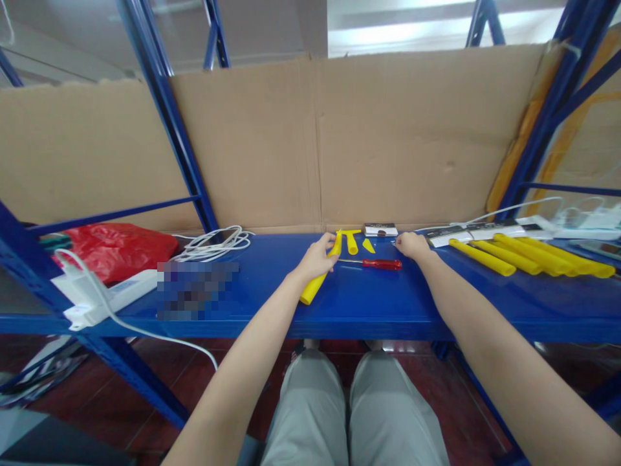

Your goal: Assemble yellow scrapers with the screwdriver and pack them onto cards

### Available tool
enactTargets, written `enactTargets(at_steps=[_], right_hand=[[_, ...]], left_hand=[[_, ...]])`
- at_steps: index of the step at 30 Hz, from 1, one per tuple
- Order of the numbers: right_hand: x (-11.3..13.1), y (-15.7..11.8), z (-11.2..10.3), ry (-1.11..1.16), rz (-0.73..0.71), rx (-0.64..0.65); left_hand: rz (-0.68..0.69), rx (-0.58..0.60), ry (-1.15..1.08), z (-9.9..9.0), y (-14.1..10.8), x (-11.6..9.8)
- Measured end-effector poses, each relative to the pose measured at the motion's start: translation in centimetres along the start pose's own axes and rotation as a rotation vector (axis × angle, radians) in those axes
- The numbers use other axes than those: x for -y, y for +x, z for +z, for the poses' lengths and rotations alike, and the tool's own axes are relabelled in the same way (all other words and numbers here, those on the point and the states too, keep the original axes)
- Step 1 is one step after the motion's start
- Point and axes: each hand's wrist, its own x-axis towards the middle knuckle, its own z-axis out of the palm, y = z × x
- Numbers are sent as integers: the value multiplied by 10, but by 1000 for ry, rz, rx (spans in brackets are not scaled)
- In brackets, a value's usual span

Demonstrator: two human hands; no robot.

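My left hand (317, 257) is wrapped round a yellow tube-like piece (313, 291) that lies slanted on the blue shelf. On the shelf's far side, my right hand (412, 246) has its fingertips pinched together at the surface. A tiny light-coloured bit shows at those fingertips, too small to name. Between the hands lies a screwdriver (382, 264) with a red handle, its shaft pointing left. Behind it are a yellow T-shaped piece (352, 243) and a small yellow pointed piece (369, 246). A small white and black box (381, 230) stands against the cardboard.
Several yellow tubes (528, 255) lie in a row at the right, beside flat black-and-white packages (451, 234). At left are a red plastic bag (121, 249), a coiled white cable (218, 244) and a power strip (130, 290). Cardboard (388, 142) walls the back; blue posts (179, 129) flank it.
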Motion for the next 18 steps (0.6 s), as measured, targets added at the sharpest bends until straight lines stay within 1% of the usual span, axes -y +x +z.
enactTargets(at_steps=[4,7,11,14,18], right_hand=[[2,-3,-2,-5,6,-14],[1,-5,-5,14,31,-46],[-4,-7,-7,139,105,-127],[-9,-7,-6,256,148,-174],[-14,-7,-5,338,168,-209]], left_hand=[[7,-10,-60,2,1,3],[1,13,-179,3,4,1],[-85,61,-358,7,15,-9],[-175,75,-446,17,31,-19],[-254,81,-591,41,57,-32]])
